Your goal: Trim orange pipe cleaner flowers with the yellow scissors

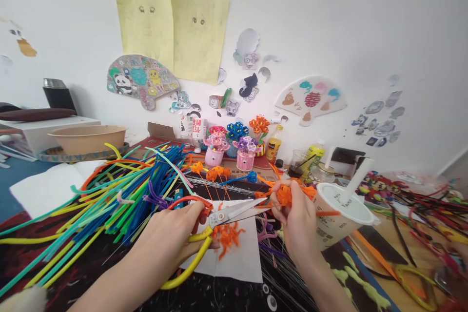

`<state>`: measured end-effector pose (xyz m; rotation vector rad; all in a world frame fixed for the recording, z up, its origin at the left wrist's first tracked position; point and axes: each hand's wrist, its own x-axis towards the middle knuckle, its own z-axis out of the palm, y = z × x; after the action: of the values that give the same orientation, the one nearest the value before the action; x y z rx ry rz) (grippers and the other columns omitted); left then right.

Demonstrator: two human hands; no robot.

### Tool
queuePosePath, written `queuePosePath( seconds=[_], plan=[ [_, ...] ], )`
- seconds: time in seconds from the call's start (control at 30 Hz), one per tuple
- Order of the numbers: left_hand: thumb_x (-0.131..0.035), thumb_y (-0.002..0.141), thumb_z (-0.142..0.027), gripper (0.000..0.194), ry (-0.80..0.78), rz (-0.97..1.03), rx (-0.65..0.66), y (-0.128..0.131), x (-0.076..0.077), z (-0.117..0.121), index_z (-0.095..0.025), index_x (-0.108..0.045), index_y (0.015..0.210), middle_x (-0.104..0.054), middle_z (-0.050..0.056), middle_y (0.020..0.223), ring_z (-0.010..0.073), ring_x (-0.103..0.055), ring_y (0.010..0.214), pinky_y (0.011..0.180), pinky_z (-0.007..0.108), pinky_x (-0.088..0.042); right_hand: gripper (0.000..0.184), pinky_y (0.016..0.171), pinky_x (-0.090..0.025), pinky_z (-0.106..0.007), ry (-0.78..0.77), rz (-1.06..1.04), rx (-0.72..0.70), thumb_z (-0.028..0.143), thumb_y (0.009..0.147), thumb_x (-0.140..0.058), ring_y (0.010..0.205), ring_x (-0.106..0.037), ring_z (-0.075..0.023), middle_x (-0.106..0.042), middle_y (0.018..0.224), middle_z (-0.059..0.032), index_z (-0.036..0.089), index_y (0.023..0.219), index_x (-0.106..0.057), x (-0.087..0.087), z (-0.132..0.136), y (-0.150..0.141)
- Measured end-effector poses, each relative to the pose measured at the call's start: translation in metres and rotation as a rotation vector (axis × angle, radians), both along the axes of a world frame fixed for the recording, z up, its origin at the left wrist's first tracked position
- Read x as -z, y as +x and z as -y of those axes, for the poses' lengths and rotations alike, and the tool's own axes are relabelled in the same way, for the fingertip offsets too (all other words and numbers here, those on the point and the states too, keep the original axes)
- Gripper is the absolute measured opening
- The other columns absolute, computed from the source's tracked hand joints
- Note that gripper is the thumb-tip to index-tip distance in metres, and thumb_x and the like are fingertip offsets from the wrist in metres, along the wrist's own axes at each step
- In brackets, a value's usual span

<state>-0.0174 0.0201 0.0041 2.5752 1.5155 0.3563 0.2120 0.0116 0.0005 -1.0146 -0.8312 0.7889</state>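
My left hand (175, 234) is closed on a pair of scissors (224, 216) with yellow handles. The blades stand slightly apart and point right, their tips close to my right hand (298, 224). A red-orange pipe cleaner (183, 200) runs past the fingers of my left hand. My right hand pinches a bunch of curled orange pipe cleaners (287, 195), with loose ends sticking out to both sides. Below the blades, a white paper (241, 256) carries a small heap of orange clippings (228, 238).
A thick bundle of coloured pipe cleaners (131, 195) spreads at the left. Pipe-cleaner flower pots (245, 160) stand at the back, beside a drink bottle (274, 145). A lidded paper cup (329, 226) with a straw stands right of my right hand. Another yellow-handled tool (415, 278) lies at right.
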Motion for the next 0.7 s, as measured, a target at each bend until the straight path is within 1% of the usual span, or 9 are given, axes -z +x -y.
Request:
queuePosePath(
  seconds=[0.17,0.4,0.57,0.7],
  plan=[
    [-0.055,0.083,-0.057,0.034,-0.014,-0.030,0.003,-0.0006,0.0001,0.0016,-0.023,-0.052,0.088,-0.070,0.001,0.077,0.0239,-0.066,0.067,0.054,0.026,-0.030,0.039,0.040,-0.027,-0.018,-0.015,-0.023,0.001,0.055,0.081,-0.056,0.048,-0.035,-0.0083,-0.047,0.058,0.0026,0.017,0.072,-0.059,-0.0015,-0.0005,-0.0009],
    [-0.053,0.084,-0.053,0.030,-0.045,-0.025,0.000,0.0013,-0.0009,0.0011,-0.023,-0.050,0.081,-0.067,-0.001,0.071,0.0210,-0.064,0.062,0.053,0.025,-0.027,0.038,0.041,-0.027,-0.017,-0.031,-0.048,-0.014,0.054,0.082,-0.056,0.047,-0.034,-0.0073,-0.046,0.057,0.0032,0.017,0.072,-0.059,-0.0018,0.0018,-0.0012],
    [-0.052,0.084,-0.050,0.028,-0.093,-0.002,-0.003,0.0029,-0.0038,0.0016,-0.023,-0.048,0.077,-0.064,-0.002,0.068,0.0188,-0.060,0.059,0.053,0.025,-0.027,0.038,0.040,-0.026,-0.017,-0.011,-0.042,-0.023,0.054,0.082,-0.057,0.047,-0.034,-0.0071,-0.045,0.056,0.0033,0.017,0.070,-0.058,-0.0030,0.0009,-0.0020],
    [-0.053,0.084,-0.049,0.027,-0.111,0.006,0.007,0.0001,0.0006,0.0007,-0.023,-0.050,0.076,-0.062,-0.002,0.068,0.0176,-0.058,0.058,0.053,0.025,-0.026,0.038,0.039,-0.026,-0.016,-0.010,-0.044,-0.016,0.054,0.082,-0.056,0.046,-0.035,-0.0075,-0.047,0.056,0.0027,0.017,0.072,-0.059,-0.0011,-0.0019,-0.0006]
  ],
)
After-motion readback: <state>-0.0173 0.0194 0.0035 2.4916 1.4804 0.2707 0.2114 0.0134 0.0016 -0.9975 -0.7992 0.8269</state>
